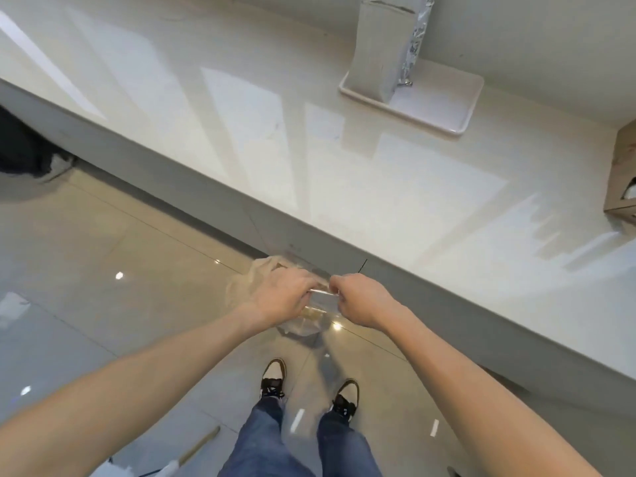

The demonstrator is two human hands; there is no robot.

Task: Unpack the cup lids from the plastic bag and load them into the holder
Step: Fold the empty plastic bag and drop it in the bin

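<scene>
Hands: left hand (287, 293) and right hand (359, 297) meet in front of the person's waist, above the floor and just short of the counter's front edge, knuckles toward the camera
Grip: both hands have fingers curled, each pinching one side of the top edge of a clear plastic bag (311, 316); the fingertips themselves are hidden under the knuckles
Bag: it hangs between and below the two hands, its mouth stretched as a short bright strip from one hand to the other; a crumpled milky part bulges out behind the left hand
Cup lids: not clearly readable through the film; something pale sits low in the bag, but whether that is the lids cannot be told
Key relation: the bag's mouth runs left to right between the hands, so pulling them apart would likely open it; both hands are equally close to it
Holder: likely the tall white upright column (385, 46) standing on a shallow white tray (444, 105) at the back of the counter (241, 132), well apart from the hands, ahead and to the right; the right hand is the nearer one
Task stage: by the look of it, still opening the bag; no lids are out yet
Surroundings: a cardboard box (624, 180) at the counter's right edge, glossy tiled floor below
</scene>
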